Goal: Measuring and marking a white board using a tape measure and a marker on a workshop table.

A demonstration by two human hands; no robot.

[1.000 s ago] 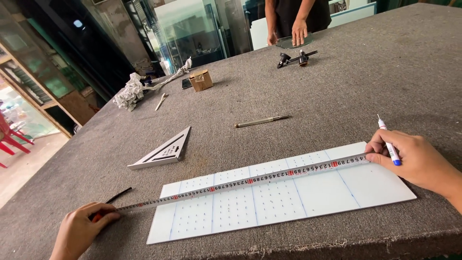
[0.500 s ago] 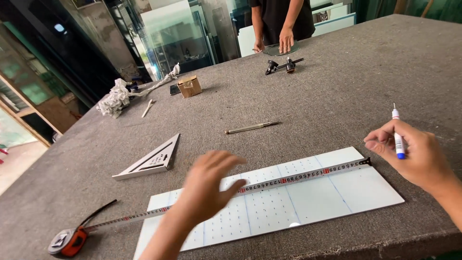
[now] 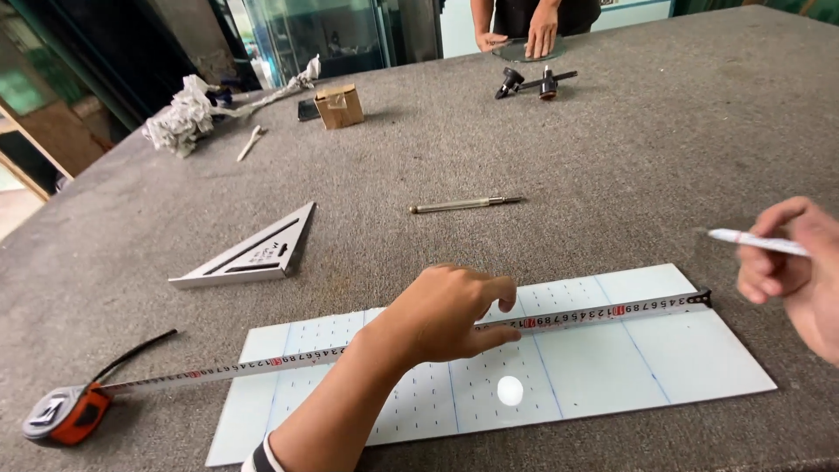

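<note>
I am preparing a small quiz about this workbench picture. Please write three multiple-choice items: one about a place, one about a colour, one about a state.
1. Where does the left hand rest?
A. On the tape measure blade lying across the white panel
B. On the triangular square
C. On the small cardboard box

2. What colour is the tape measure case?
A. Green and white
B. Orange and grey
C. All black

3. How is the marker pen held?
A. Lying flat on the table
B. Stuck upright in the box
C. Held in the right hand, lifted off the panel

Answers:
1. A: the fingers press the blade onto the white panel.
2. B: the case at the table's near left shows orange and grey.
3. C: the right hand grips it above the grey table, apart from the panel.
</note>
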